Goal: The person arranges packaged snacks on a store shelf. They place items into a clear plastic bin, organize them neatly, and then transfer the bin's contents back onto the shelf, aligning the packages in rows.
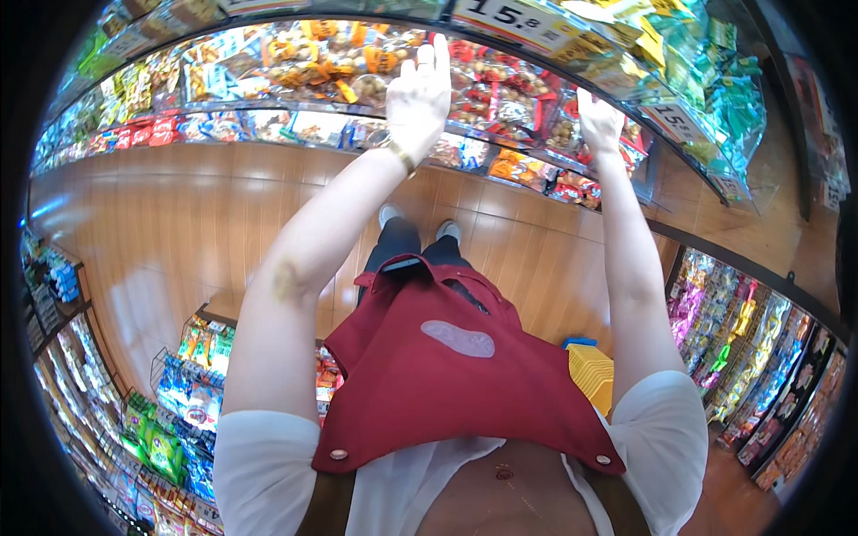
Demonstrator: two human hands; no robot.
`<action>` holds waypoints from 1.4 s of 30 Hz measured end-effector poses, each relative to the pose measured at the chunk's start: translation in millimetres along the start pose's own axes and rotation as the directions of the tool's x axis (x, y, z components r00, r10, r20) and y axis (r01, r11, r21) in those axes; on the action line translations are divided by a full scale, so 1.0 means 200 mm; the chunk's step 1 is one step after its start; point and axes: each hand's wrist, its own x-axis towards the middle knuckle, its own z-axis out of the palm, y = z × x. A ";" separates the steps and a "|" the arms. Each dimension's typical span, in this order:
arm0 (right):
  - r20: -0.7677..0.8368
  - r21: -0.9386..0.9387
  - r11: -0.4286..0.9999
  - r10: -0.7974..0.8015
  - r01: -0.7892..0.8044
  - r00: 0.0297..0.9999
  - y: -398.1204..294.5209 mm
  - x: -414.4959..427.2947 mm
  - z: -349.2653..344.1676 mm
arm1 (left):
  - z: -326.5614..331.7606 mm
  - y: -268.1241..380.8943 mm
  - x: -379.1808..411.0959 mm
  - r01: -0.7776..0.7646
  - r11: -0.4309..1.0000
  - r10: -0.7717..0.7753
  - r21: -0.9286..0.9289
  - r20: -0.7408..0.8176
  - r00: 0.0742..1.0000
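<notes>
My left hand (421, 97), back upward and fingers stretched forward, is over clear bags of round brown snacks on a lit shelf. Orange-labelled snack bags (322, 63) lie to its left and red-labelled snack bags (499, 87) to its right. Whether its fingertips touch a bag, I cannot tell. My right hand (600, 122) reaches to the right end of the same shelf, beside a bag of round snacks (563, 130). Its fingers are partly hidden near the upper shelf's edge, and nothing held shows.
An upper shelf with price tags (509, 23) overhangs the bags. Green packets (727, 100) fill its right end. Below runs a row of small snack packs (519, 167). Yellow baskets (591, 368) stand by my right side, a wire snack rack (191, 388) behind my left arm.
</notes>
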 end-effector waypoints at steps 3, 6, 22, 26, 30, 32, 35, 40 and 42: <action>0.162 0.428 0.827 0.327 -0.365 0.931 -0.02 -0.13 -0.24 | -0.11 0.10 -0.02 -0.130 0.955 0.184 -0.268 0.186 0.965; 0.065 0.383 0.891 0.235 -0.241 0.970 -0.03 -0.32 -0.44 | -0.02 0.16 -0.02 -0.258 0.874 0.306 -0.411 0.053 0.951; 0.357 0.137 0.987 -0.130 0.086 0.925 0.34 -0.36 -0.50 | 0.14 0.21 0.11 -0.644 0.751 0.657 -0.147 0.068 0.751; 0.443 0.092 0.991 -0.129 0.098 0.887 0.38 -0.38 -0.48 | 0.10 0.28 0.26 -0.465 0.775 0.454 -0.427 -0.134 0.881; 0.378 0.295 0.948 -0.004 -0.117 0.926 0.41 -0.37 -0.55 | 0.23 0.28 0.31 -0.357 0.842 0.342 -0.404 -0.112 0.933; 0.365 0.478 0.830 0.108 -0.286 0.925 0.40 -0.37 -0.59 | 0.23 0.28 0.33 -0.229 0.847 0.269 -0.479 0.016 0.963; 0.329 0.693 0.661 0.065 -0.287 0.942 0.20 -0.31 -0.57 | 0.29 0.23 0.32 -0.262 0.791 0.279 -0.553 -0.056 0.959; 0.356 0.560 0.824 -0.149 -0.082 0.923 -0.22 -0.17 -0.30 | -0.03 0.15 0.31 -0.029 0.691 0.287 -0.722 0.237 0.928; 0.302 0.570 0.822 -0.215 0.005 0.929 -0.35 -0.13 -0.17 | -0.07 0.07 0.21 0.064 0.562 0.125 -0.825 0.162 0.979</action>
